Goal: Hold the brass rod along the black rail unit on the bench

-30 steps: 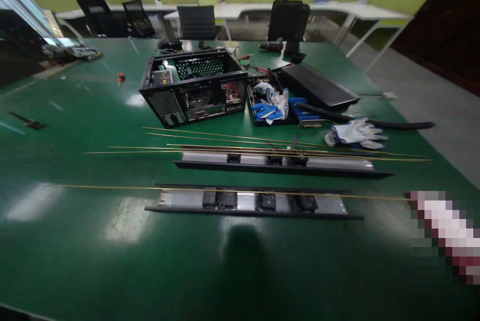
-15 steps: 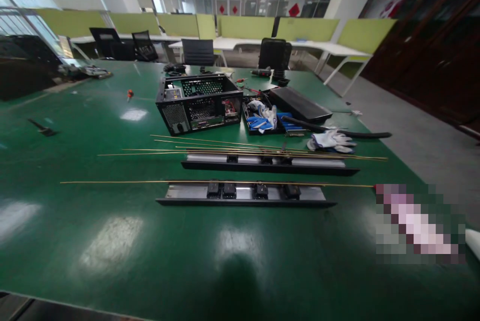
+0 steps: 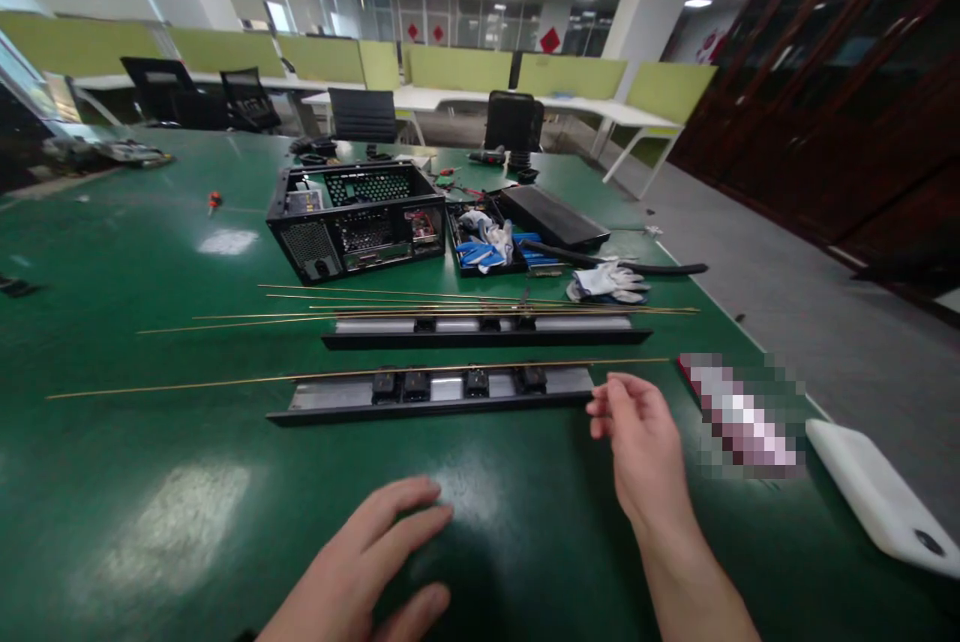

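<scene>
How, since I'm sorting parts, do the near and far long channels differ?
The near channel shows four black blocks; the far channel shows three. One gold rod runs along the near channel, several gold rods along the far channel. Both are long, dark-edged, silvery inside.

Gap between channels (image 3: 450, 409); thin rod (image 3: 187, 386) edges near side.

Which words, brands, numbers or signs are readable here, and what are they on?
None can be read.
Red diamond in the background: any writing is too small to read.
Black computer case: no legible lettering.
Nearer metal channel: no legible markings.
Pinkish item beside the right hand: pixelated, unreadable.
</scene>
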`<state>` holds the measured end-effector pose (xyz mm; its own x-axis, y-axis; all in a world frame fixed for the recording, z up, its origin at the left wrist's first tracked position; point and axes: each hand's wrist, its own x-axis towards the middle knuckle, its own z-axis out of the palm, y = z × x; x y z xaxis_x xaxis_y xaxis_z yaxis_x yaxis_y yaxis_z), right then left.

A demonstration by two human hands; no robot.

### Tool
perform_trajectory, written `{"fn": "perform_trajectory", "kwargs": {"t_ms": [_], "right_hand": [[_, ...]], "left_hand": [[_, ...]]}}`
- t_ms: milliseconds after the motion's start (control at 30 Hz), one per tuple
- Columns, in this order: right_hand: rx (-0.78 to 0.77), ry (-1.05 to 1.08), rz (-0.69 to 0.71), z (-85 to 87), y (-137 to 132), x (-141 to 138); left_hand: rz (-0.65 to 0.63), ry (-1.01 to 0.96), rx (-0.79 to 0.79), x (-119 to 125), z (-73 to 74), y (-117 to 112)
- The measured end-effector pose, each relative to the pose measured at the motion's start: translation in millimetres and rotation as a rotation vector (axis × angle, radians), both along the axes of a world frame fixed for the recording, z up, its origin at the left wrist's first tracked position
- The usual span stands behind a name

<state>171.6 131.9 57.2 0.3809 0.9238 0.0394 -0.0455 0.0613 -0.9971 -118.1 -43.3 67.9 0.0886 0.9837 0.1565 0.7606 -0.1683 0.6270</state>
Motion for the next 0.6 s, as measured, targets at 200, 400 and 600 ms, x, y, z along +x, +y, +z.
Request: {"fn": "perform_trajectory", "kwargs": {"t_ms": [200, 400, 600], "right_hand": [[-0.077, 0.023, -0.027, -11.5, 40, 5], [-0.199, 0.159, 0.017, -4.0, 55, 16], [-0.286, 0.249, -0.018, -3.8, 59, 22]], "left_hand": [[-0.013, 0.162, 0.18, 63, -6.9, 68], [-0.03, 0.278, 0.215, 85, -17.4, 91], [0.023, 0.348, 0.258, 94, -24.5, 102]]}}
